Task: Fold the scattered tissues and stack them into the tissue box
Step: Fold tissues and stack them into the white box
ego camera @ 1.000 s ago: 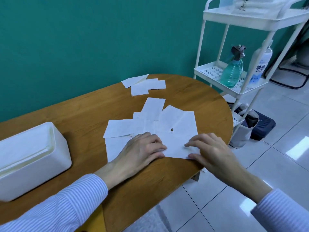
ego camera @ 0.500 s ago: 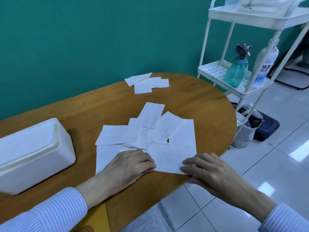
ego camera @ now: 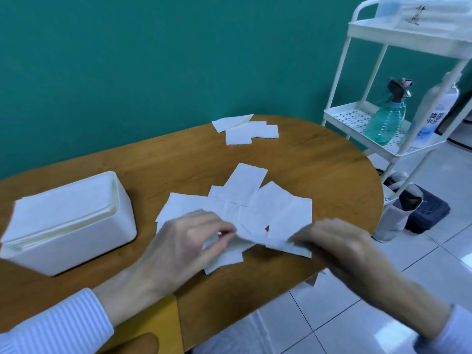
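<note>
White tissue box (ego camera: pixel 76 226) sits at my far left on the wooden table (ego camera: pixel 319 175), a tissue stack inside. My left hand (ego camera: pixel 189 241) pinches one end of a tissue (ego camera: pixel 255 241); my right hand (ego camera: pixel 329 241), blurred, grips the other end. Scattered tissues (ego camera: pixel 245 200) lie just behind; a smaller pile (ego camera: pixel 245 130) sits farther back. White cart (ego camera: pixel 357 29) at right
</note>
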### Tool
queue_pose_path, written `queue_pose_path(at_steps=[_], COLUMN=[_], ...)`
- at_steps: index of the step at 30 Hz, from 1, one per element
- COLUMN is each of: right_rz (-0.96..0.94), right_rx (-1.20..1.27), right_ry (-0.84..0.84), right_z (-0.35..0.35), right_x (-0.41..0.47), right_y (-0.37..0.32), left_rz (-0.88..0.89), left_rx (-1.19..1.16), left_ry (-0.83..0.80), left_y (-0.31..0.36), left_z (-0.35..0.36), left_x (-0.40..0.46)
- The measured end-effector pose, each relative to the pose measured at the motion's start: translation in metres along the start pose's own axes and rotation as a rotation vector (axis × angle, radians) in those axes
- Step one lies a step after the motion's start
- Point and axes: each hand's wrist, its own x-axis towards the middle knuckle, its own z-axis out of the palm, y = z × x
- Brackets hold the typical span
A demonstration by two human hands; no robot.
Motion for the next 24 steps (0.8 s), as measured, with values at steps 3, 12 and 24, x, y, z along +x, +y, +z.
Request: queue_pose_path(at_steps=[3, 12, 24], right_rz=[0.09, 0.307, 0.223], right_rx=[0.05, 0.15, 0.072], right_ry=[0.062, -0.275, -0.411], right_z=[-0.017, 0.011, 0.113], right_x=[0.052, 0.197, 0.236], right_y=[0.024, 0.122, 0.172], left_rz=[-0.193, -0.782, -0.886], left_rx=[-0.138, -0.518, -0.179], left_ry=[0.09, 0.07, -0.032], left_y=[-0.01, -0.065, -0.102], left_z=[-0.006, 0.043, 0.082], left_x=[0.023, 0.078, 0.079])
